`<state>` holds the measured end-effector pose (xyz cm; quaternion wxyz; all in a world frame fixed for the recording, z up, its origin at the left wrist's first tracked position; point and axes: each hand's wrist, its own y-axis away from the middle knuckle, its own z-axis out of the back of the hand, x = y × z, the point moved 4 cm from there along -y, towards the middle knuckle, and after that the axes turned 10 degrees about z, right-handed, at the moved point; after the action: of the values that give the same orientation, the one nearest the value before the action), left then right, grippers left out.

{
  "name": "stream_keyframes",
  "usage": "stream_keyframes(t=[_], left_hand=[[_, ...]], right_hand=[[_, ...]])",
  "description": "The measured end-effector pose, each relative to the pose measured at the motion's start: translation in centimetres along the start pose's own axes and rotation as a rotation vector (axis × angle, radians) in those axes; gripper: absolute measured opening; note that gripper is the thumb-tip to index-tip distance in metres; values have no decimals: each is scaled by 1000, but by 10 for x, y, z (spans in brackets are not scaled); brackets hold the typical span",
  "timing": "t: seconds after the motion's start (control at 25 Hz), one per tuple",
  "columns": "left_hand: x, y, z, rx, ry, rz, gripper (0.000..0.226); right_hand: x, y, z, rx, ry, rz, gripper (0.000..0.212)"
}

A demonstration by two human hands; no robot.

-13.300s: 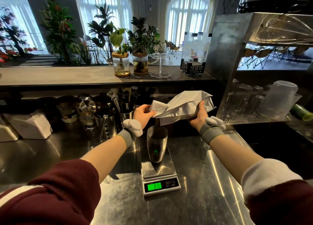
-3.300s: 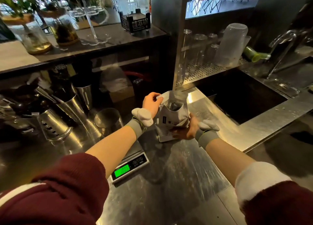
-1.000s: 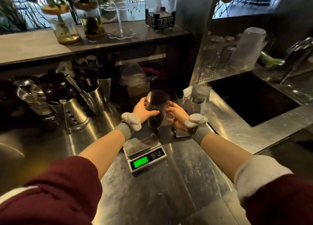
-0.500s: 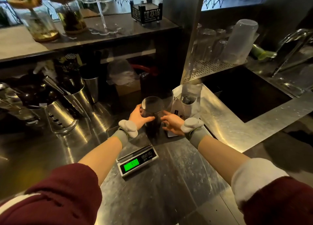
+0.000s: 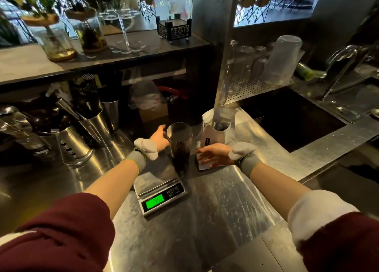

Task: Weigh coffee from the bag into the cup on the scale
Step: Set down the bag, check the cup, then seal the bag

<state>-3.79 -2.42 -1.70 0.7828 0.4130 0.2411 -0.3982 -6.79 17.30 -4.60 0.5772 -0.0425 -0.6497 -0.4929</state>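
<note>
A tall dark metal cup (image 5: pixel 180 146) stands upright on the far edge of the steel scale (image 5: pixel 160 186), whose green display is lit. My left hand (image 5: pixel 159 137) lies against the cup's left side with its fingers relaxed. Just right of the cup, a small gap away, my right hand (image 5: pixel 213 155) is spread flat with straight fingers. The white coffee bag (image 5: pixel 217 131) stands open-topped on the counter behind my right hand, and neither hand holds it.
Steel utensil holders (image 5: pixel 75 146) crowd the counter at left. A dark sink basin (image 5: pixel 287 120) drops away at right, with a rack of glasses and a plastic pitcher (image 5: pixel 281 60) behind it. Bare steel counter (image 5: pixel 205 220) lies in front of the scale.
Both hands have loosened from the cup: my right hand drew away to the right and opened flat, my left slid back along the cup's side. The cup stays on the scale.
</note>
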Motion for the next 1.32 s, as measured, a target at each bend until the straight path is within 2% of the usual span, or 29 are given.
stream_keyframes(t=[0.12,0.2,0.28,0.36,0.44,0.56,0.68,0.76,0.88,1.08,1.32], left_hand=[[-30,6,14,-211,80,-103,57],[-53,12,16,-258,57,-202,54],[-74,18,6,-184,-60,-298,56],[-88,23,-12,-62,-201,-346,70],[-96,22,-29,24,-323,-369,89],[-103,21,-47,44,-417,-430,104],[-108,22,-58,32,-342,-475,103],[-111,21,-59,-18,-279,-478,97],[-110,17,-55,-74,-204,-461,85],[-108,8,-48,-134,-227,-448,66],[-110,-1,-43,-167,-231,-401,52]], right_hand=[[-2,14,32,-36,229,-71,28],[0,25,62,-58,436,-96,25],[8,32,90,-98,588,-48,23],[22,33,111,-249,731,56,21],[39,34,119,-404,850,164,47],[59,40,107,-372,789,443,90],[69,47,100,-307,747,618,99],[71,46,102,-326,792,663,93],[69,40,112,-379,837,672,71],[67,30,123,-446,843,719,44],[71,21,128,-438,873,688,37]])
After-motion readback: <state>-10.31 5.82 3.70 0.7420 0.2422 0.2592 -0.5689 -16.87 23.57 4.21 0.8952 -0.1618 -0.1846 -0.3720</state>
